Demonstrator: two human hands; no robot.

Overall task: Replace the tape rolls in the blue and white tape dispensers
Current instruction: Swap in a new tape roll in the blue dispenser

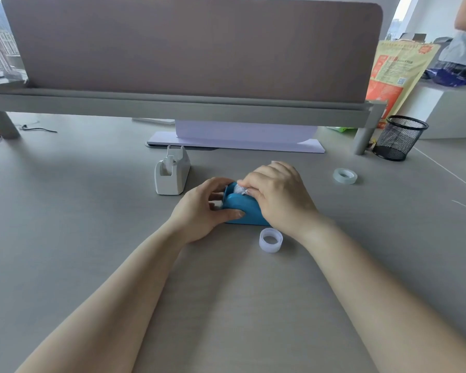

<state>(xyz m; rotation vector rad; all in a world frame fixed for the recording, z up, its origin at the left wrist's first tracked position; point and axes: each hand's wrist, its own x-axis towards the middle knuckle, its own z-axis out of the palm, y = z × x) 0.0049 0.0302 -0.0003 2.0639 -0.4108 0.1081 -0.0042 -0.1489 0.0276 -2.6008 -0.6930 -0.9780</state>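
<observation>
The white tape dispenser (171, 176) stands just left of and behind the blue tape dispenser (242, 208), with a narrow gap between them. The left hand (203, 211) grips the blue tape dispenser's left end. The right hand (277, 195) curls over its top, pinching the clear tape (238, 190) there. One tape roll (271, 240) lies just in front of it and a second tape roll (345, 175) well to its right, with bare desk (92, 211) around both.

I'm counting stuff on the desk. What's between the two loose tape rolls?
In the head view, the person's right hand, holding the blue dispenser, crosses the stretch between the near tape roll and the far tape roll.
</observation>
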